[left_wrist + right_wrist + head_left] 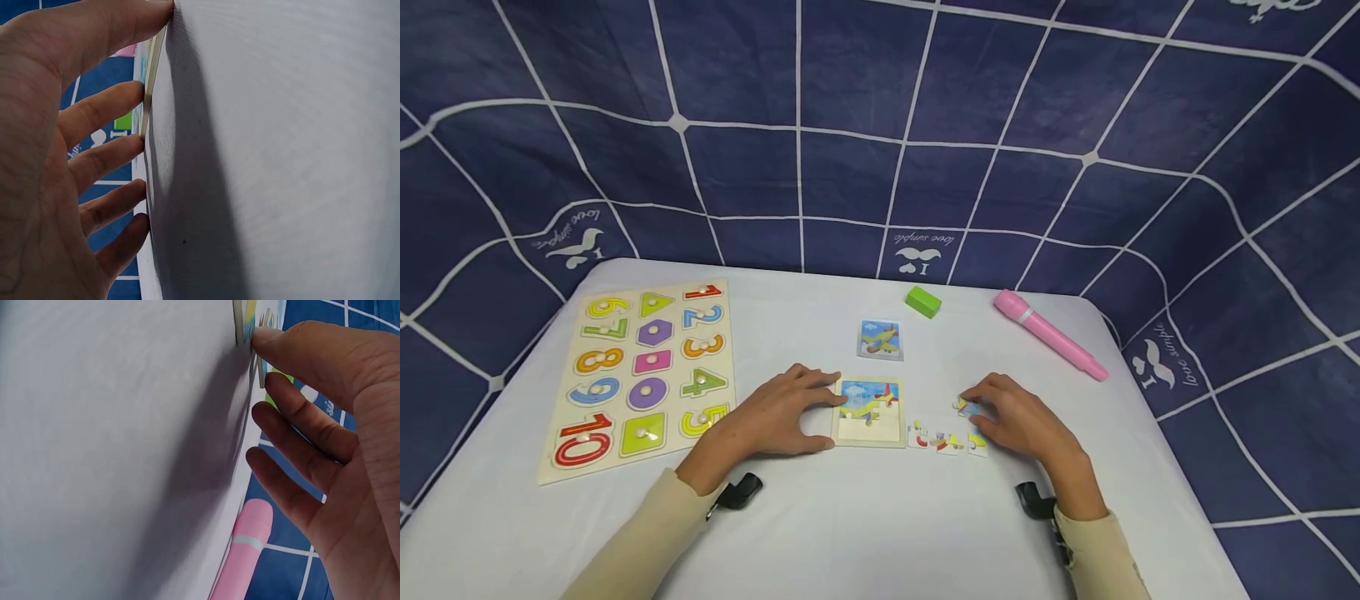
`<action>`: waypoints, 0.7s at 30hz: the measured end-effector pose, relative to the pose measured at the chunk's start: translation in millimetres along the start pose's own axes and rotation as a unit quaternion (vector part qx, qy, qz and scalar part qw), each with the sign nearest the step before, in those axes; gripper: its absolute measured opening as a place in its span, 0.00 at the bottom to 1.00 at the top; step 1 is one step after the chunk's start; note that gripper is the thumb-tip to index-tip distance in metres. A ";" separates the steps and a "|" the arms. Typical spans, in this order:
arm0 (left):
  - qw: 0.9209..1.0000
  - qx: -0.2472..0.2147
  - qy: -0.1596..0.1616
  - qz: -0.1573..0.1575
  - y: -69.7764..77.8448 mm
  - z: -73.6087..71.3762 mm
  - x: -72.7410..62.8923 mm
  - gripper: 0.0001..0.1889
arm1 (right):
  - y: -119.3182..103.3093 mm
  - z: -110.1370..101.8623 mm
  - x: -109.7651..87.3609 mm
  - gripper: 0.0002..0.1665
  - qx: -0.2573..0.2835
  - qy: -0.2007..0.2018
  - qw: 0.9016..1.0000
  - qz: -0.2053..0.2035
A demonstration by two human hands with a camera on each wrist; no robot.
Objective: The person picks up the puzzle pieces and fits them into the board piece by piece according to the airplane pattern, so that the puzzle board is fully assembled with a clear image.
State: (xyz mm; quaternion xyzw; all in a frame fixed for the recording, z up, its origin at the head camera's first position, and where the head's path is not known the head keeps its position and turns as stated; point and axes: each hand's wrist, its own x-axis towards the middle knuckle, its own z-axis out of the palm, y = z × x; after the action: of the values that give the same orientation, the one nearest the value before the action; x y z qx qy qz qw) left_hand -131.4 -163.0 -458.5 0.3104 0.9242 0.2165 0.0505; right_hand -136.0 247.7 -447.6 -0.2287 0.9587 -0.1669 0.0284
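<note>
A square wooden puzzle tray (872,433) lies at the middle of the table, its upper part filled with airplane picture pieces. My left hand (786,410) rests at the tray's left side, fingers spread, thumb by the lower left corner and index finger over the edge; in the left wrist view the fingertips (139,94) touch the tray's side and the cloth. To the right of the tray, my right hand (1018,417) pinches a blue puzzle piece (970,408) between thumb and fingers. Loose puzzle pieces (950,443) lie between the tray and this hand.
Behind the tray lies a small airplane picture (881,339), with a green block (923,302) beyond it. A pink marker-shaped stick (1052,336) is at the back right. On the left lies a number and shape board (613,400). A dark blue checked cloth (850,108) surrounds the table.
</note>
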 end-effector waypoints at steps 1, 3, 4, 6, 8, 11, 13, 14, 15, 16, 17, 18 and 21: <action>1.000 0.000 0.001 0.000 0.1 0.1 -0.1 0.34 | -0.8 0.4 0.6 0.21 0.000 0.000 1.000 0.000; 1.000 0.001 0.004 0.002 0.1 0.1 -0.3 0.33 | -2.1 1.4 2.0 0.22 0.001 0.002 1.000 -0.001; 1.000 0.001 0.005 0.003 0.1 0.3 -0.3 0.33 | -2.7 2.0 2.6 0.22 0.001 0.004 1.000 -0.003; 1.000 -0.001 0.007 0.003 0.2 0.4 0.0 0.33 | -3.9 2.9 3.8 0.22 0.000 0.006 1.000 -0.009; 1.000 -0.002 0.006 0.001 0.3 0.4 0.2 0.33 | -5.1 3.6 5.4 0.21 -0.002 0.006 1.000 -0.013; 1.000 -0.003 0.006 0.001 0.4 0.3 0.3 0.33 | -7.8 3.6 7.9 0.21 -0.006 0.002 1.000 -0.015; 1.000 -0.002 0.005 0.002 0.4 0.0 0.3 0.33 | -9.4 3.4 9.3 0.21 -0.008 -0.001 1.000 -0.017; 1.000 -0.003 0.005 0.002 0.5 -0.2 0.2 0.33 | -10.2 3.3 10.0 0.21 -0.009 -0.001 1.000 -0.020; 1.000 -0.003 0.005 0.003 0.6 -0.4 0.2 0.33 | -11.0 3.2 10.8 0.21 -0.010 0.000 1.000 -0.023; 1.000 -0.002 0.005 0.003 0.6 -0.4 0.1 0.33 | -11.5 3.2 11.4 0.21 -0.011 0.000 1.000 -0.026; 1.000 -0.002 0.006 0.004 0.5 -0.4 0.0 0.32 | -12.1 3.2 12.2 0.21 -0.010 0.001 1.000 -0.029; 1.000 -0.002 0.006 0.005 0.4 -0.4 -0.1 0.32 | -12.8 3.3 13.1 0.21 -0.010 0.002 0.999 -0.031; 1.000 -0.001 0.006 0.005 0.1 -0.1 0.0 0.33 | -14.3 3.8 15.2 0.20 -0.012 0.003 0.999 -0.038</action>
State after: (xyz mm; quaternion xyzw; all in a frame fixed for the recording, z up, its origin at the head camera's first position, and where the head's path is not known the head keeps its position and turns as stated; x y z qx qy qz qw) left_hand -131.4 -163.0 -458.5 0.3135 0.9228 0.2196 0.0439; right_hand -143.0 227.7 -446.1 -0.2646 0.9513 -0.1573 0.0163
